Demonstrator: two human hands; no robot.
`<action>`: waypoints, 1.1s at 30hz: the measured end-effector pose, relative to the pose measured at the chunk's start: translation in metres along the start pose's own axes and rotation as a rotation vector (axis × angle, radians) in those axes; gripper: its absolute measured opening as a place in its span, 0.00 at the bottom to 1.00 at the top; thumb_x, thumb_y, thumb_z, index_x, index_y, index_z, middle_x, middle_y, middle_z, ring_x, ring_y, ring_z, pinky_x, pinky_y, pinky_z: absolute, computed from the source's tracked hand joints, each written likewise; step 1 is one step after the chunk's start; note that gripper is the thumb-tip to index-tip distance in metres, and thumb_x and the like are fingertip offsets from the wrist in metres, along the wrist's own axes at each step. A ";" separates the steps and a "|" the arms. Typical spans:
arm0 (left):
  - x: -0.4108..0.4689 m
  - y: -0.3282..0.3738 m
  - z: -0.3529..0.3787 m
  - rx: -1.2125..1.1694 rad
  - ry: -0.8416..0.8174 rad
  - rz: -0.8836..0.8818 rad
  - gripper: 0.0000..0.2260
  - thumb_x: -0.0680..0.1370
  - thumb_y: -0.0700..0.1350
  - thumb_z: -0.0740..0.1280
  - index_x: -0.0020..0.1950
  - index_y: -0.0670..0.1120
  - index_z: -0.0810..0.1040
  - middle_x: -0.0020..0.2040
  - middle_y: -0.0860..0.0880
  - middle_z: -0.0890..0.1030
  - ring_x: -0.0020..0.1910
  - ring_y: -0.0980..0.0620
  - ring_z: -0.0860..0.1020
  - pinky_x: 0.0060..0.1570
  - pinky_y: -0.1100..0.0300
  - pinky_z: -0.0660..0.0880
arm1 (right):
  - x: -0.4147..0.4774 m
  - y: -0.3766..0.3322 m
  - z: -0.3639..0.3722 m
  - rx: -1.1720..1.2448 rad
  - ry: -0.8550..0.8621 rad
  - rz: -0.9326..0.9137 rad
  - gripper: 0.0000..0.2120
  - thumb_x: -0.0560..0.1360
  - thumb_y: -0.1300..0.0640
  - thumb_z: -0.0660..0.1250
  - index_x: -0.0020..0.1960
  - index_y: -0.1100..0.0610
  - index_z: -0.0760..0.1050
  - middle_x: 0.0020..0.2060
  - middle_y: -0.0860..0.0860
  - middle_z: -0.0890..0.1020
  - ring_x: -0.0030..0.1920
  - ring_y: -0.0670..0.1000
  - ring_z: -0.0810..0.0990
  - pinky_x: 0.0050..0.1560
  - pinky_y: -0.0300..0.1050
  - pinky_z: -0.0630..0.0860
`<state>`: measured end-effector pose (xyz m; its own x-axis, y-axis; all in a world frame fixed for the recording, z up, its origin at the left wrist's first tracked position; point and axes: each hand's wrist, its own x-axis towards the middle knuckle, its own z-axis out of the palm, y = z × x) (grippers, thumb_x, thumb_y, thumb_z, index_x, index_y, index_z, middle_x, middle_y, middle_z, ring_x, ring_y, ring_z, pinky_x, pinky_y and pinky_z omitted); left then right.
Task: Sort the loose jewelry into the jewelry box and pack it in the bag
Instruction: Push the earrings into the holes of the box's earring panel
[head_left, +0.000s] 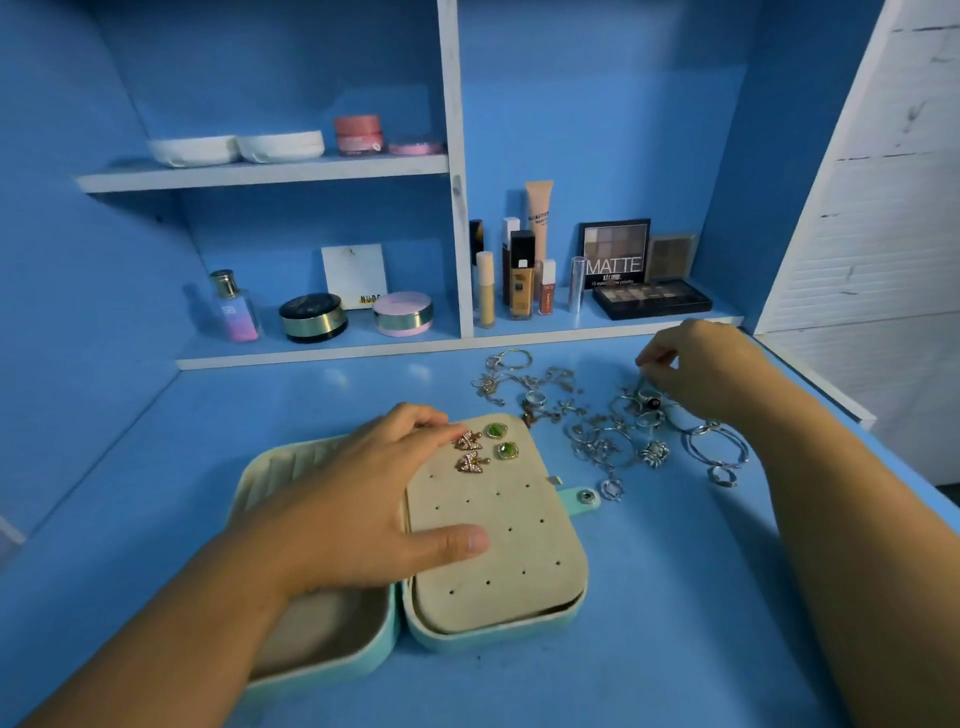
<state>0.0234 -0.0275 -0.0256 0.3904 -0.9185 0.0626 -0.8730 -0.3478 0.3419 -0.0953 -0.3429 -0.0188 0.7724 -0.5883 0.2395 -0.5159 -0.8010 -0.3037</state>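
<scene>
Left hand (358, 514) presses flat on the jewelry box (498, 618), long axis running away, tab (584, 498) pointing right; right hand (711, 369) pinches loose jewelry (613, 441).

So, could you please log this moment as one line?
left hand rests on mint-green jewelry box | right hand pinches loose silver jewelry

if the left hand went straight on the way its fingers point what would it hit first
Most likely the upper butterfly earring: the left hand rests on the earring panel, fingertips pointing right, almost at it. The green earrings lie beyond.
</scene>
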 end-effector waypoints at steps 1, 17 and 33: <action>0.000 -0.002 -0.001 0.004 -0.001 0.005 0.46 0.62 0.80 0.57 0.76 0.60 0.59 0.68 0.69 0.57 0.69 0.69 0.59 0.71 0.65 0.59 | -0.001 -0.002 0.000 -0.001 0.001 -0.026 0.07 0.75 0.56 0.66 0.49 0.50 0.82 0.47 0.49 0.83 0.46 0.51 0.78 0.46 0.45 0.76; 0.002 -0.011 -0.006 -0.139 0.018 -0.016 0.42 0.61 0.76 0.65 0.72 0.60 0.67 0.62 0.69 0.66 0.64 0.67 0.68 0.66 0.61 0.69 | -0.014 -0.041 0.012 0.024 -0.129 -0.269 0.06 0.74 0.52 0.69 0.50 0.49 0.82 0.44 0.47 0.76 0.47 0.50 0.75 0.48 0.44 0.72; 0.002 -0.006 -0.007 -0.143 0.074 -0.011 0.33 0.67 0.66 0.69 0.69 0.57 0.71 0.62 0.63 0.70 0.48 0.77 0.70 0.44 0.79 0.65 | -0.064 -0.101 0.008 0.182 -0.229 -0.701 0.02 0.74 0.50 0.68 0.44 0.45 0.79 0.51 0.43 0.73 0.56 0.46 0.68 0.59 0.48 0.66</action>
<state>0.0312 -0.0257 -0.0214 0.4249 -0.8966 0.1250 -0.8201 -0.3227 0.4726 -0.0898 -0.2237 -0.0110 0.9647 0.1056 0.2412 0.1782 -0.9363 -0.3027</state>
